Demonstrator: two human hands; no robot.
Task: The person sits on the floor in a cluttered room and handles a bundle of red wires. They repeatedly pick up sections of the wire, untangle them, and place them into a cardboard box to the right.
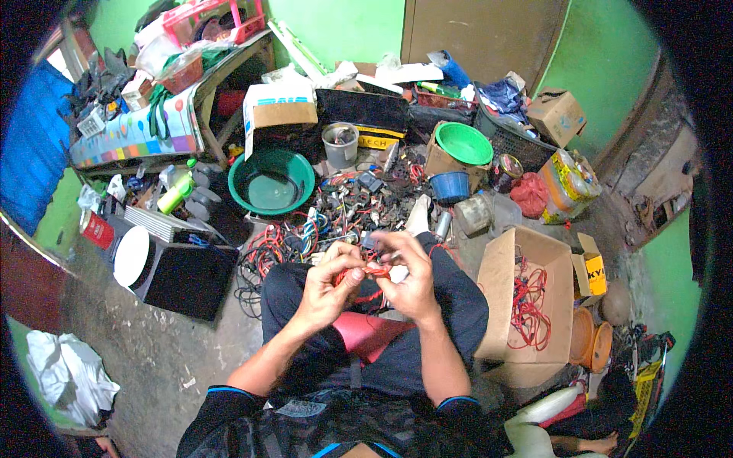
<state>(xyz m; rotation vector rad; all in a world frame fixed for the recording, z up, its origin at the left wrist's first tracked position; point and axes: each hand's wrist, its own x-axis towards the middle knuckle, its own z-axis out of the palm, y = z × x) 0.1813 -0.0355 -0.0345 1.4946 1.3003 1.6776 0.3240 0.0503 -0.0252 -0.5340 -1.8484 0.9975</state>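
A twisted red wire (377, 272) spans the gap between my hands, above my lap. My left hand (329, 289) pinches one end between thumb and fingertips. The thumb of my right hand (411, 277) presses on the other end, its curled fingers slightly blurred. More red wire hangs below the hands, over a red surface (369, 335) between my crossed legs. Just beyond lies a heap of loose wires, connectors and small dark parts (366, 203), partly hidden by my fingers.
An open cardboard box (550, 343) with red wires stands at right, beside orange spools (600, 346). A dark green basin (271, 182), light green basin (464, 143) and blue tub (450, 188) sit ahead. A black box-shaped unit (183, 280) stands at left. Another person's limb (590, 444) shows bottom right.
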